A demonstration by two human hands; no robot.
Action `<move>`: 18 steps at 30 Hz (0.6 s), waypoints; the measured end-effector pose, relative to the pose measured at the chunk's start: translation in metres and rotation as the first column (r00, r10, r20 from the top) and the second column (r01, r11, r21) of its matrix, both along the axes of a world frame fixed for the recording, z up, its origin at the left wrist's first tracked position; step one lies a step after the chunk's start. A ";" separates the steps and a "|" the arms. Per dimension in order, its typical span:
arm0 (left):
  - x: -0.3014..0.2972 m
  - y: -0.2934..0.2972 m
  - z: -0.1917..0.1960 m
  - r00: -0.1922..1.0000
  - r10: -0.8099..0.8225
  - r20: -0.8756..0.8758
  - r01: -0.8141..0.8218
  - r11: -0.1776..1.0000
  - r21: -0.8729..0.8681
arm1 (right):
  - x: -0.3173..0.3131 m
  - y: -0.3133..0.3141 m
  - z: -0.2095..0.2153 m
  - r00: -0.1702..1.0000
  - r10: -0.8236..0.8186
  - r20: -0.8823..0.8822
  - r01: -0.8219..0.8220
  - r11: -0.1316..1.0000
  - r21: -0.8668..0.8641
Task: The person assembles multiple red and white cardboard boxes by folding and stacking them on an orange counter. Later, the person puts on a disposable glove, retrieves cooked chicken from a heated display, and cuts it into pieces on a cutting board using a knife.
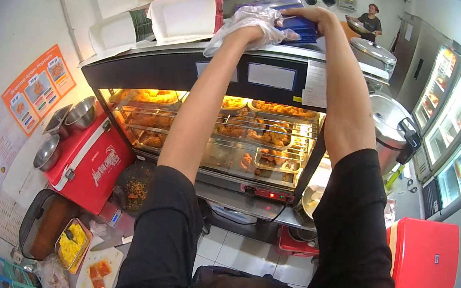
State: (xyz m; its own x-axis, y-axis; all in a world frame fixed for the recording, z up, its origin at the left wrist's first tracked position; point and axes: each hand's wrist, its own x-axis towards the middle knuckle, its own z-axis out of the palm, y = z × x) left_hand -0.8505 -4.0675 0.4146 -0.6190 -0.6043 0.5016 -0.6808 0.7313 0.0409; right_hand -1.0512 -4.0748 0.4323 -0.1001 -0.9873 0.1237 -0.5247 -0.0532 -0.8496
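Both my arms stretch up and forward to the top of a heated glass display cabinet (255,139). My left hand (252,30) is covered in crumpled clear plastic, like a loose disposable glove, which hides most of its fingers. Bare, my right hand (315,18) bends its fingers over a stack of shiny blue plastic packets (303,31), gripping at its edge close to the left hand. Left of the hands, white paper food boxes (184,13) lie stacked on the cabinet. Behind the glass sit trays of fried food (277,133).
A red cooler box (87,163) carries metal bowls (82,113) on the left. Below it are a tray of yellow food (72,244) and a white cutting board (99,274). To the right stand a large metal pot (385,130) and a red lid (424,262). Another person (370,24) holds a pan farther back.
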 end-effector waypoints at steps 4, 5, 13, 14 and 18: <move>-0.007 0.032 -0.001 0.999 -0.030 0.020 0.034 0.966 -0.256 | -0.007 -0.025 0.010 0.959 -0.012 0.282 0.065 0.982 -0.180; -0.016 0.037 0.004 0.998 -0.069 -0.007 0.062 0.934 -0.353 | -0.037 -0.044 0.032 0.957 -0.005 0.290 0.082 0.964 -0.253; 0.010 0.033 -0.013 0.903 -0.078 -0.423 -0.085 0.931 -0.354 | -0.032 -0.020 0.052 0.781 0.032 0.624 0.419 0.714 -0.561; 0.010 0.033 -0.006 0.874 -0.087 -0.478 -0.081 0.944 -0.320 | -0.042 -0.012 0.055 0.802 -0.039 0.596 0.470 0.655 -0.591; 0.014 0.011 0.004 0.879 -0.269 -0.393 0.045 0.868 -0.495 | -0.017 0.024 0.053 0.751 0.155 0.642 0.443 0.603 -0.663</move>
